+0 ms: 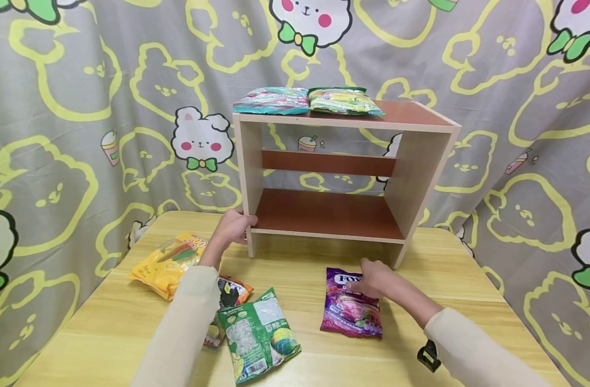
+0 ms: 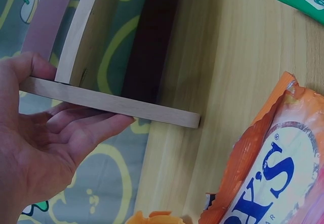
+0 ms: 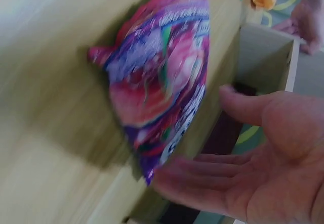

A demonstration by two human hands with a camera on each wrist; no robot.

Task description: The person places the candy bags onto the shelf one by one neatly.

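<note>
My left hand (image 1: 234,226) grips the left side panel of a small wooden shelf (image 1: 329,214), low down near its lower board. In the left wrist view the thumb lies on the inner side of the panel (image 2: 111,101) and the fingers are on the outer side. A purple bag of candy (image 1: 349,314) lies flat on the table, in front of the shelf's right side. At its upper right edge is my right hand (image 1: 376,278), fingers extended and thumb spread. In the right wrist view the fingertips are right at one end of the purple bag (image 3: 162,77).
Two candy bags, one teal (image 1: 273,101) and one yellow-green (image 1: 342,101), lie on the shelf top. A green bag (image 1: 261,338), an orange bag (image 1: 239,289) and a yellow bag (image 1: 171,263) lie on the table (image 1: 314,365) at the left. A patterned curtain (image 1: 145,134) hangs behind.
</note>
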